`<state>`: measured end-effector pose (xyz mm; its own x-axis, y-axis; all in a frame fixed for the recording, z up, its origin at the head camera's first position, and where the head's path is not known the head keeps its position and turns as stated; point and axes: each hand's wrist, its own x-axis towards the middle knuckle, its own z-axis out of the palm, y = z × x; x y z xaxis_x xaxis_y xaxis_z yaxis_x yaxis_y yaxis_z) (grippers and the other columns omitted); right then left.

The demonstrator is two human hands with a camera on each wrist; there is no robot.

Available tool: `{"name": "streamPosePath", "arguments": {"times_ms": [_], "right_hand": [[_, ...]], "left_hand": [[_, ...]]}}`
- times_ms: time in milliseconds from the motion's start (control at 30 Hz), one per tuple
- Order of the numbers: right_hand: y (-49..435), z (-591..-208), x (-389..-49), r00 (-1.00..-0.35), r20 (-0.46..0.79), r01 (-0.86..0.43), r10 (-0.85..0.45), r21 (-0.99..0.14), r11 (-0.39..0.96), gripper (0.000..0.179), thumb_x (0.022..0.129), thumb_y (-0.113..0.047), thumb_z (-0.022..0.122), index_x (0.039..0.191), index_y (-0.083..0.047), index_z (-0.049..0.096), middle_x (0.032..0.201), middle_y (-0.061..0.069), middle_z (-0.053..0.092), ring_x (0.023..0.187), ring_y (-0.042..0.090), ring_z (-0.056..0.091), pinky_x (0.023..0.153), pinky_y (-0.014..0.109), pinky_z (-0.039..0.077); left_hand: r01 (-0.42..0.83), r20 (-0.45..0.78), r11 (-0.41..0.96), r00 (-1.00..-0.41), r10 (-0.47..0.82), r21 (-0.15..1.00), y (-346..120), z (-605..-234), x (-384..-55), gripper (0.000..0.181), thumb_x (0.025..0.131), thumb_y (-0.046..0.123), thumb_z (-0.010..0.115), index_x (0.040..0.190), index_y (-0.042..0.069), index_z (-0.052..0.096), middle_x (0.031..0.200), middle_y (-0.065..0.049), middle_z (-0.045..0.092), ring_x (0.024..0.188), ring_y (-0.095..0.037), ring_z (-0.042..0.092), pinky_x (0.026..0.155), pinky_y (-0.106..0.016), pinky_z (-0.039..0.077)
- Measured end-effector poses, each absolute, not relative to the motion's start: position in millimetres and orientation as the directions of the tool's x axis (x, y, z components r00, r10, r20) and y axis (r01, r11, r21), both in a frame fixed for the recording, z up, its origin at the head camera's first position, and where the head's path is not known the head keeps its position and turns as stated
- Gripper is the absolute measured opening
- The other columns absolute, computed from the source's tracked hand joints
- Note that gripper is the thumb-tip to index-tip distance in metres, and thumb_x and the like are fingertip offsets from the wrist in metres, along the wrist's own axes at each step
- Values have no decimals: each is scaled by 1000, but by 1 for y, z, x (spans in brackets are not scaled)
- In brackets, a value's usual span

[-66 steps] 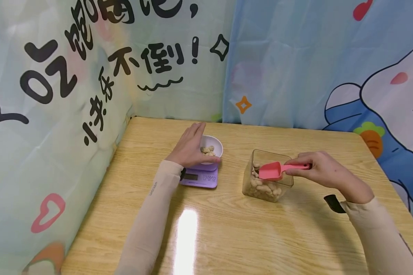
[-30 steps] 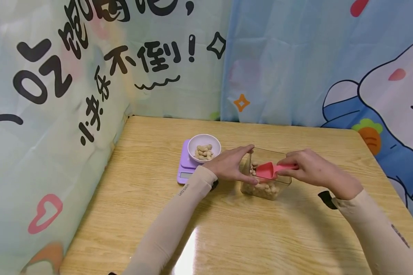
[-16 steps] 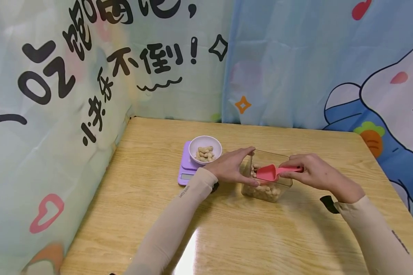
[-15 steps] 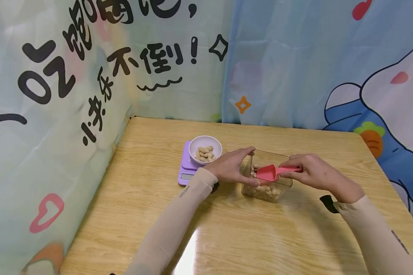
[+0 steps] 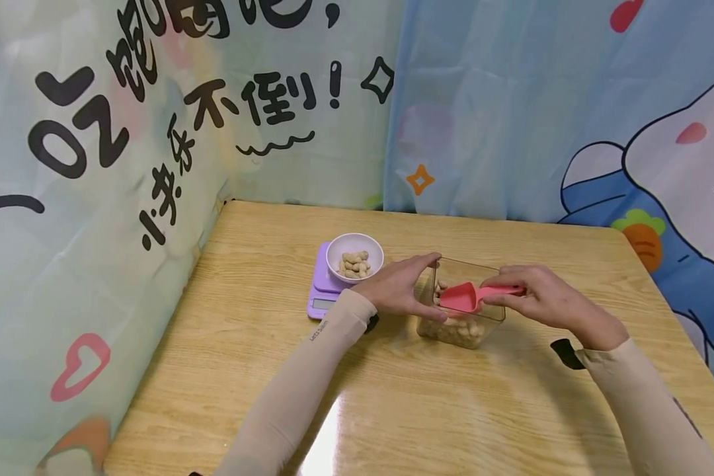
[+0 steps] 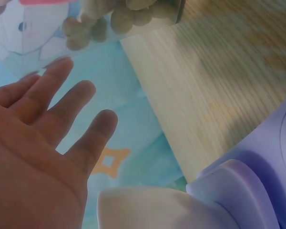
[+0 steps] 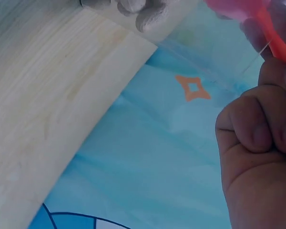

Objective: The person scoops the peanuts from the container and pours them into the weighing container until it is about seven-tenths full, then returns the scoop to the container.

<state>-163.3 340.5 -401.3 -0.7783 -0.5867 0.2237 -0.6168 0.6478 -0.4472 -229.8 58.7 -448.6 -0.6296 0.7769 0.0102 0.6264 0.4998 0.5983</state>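
Observation:
My right hand (image 5: 529,297) holds the handle of a pink scoop (image 5: 461,297), its fingers curled round it in the right wrist view. The scoop's head is inside the top of a clear square container (image 5: 490,317), over unshelled peanuts (image 5: 458,328). Against the container's left side lies my left hand (image 5: 393,287), thumb at the front and fingers at the back corner. In the left wrist view the left hand's fingers are spread and fairly straight, fingertips (image 6: 62,64) right at the clear wall. The left thumb is hidden there.
Left of the container, a purple kitchen scale (image 5: 321,284) bears a white bowl (image 5: 336,254) with several peanuts in it, close behind the left wrist. The wooden table (image 5: 452,410) ends at a printed cloth backdrop (image 5: 482,132) at the back and left.
My left hand has gone from beside the bowl on the scale rightward to the container. The scoop has shifted slightly left, remaining inside the container's top.

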Motion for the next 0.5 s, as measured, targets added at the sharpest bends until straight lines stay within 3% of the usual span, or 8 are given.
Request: {"name": "streamPosePath", "arguments": {"times_ms": [133,367,500], "right_hand": [[341,-404,-162,-801,221,-589,-557,-458,666,18,89,-11,79,106,-17,78,79,-16,58,64,3,47,55,22,43],[333,-400,-164,-763,252,-646,-596,-347,680,18,88,-14,80,106,-15,79,86,-16,61,68,0,51,59,24,46],[333,-402,-164,-773,242,-631,-586,-381,675,17,89,-13,79,105,-18,78,88,-17,61,70,1,53,61,25,48]], "left_hand": [[631,18,498,-629,777,595,59,-449,-230,115,76,75,72,163,26,16,155,8,41,143,-10,38,115,-31,35],[634,23,500,-632,774,591,57,-450,-231,116,76,74,73,164,26,15,157,8,40,143,-10,38,115,-30,35],[627,20,495,-631,775,602,58,-452,-230,116,76,74,73,164,26,15,157,8,39,143,-9,37,115,-30,34]]}}
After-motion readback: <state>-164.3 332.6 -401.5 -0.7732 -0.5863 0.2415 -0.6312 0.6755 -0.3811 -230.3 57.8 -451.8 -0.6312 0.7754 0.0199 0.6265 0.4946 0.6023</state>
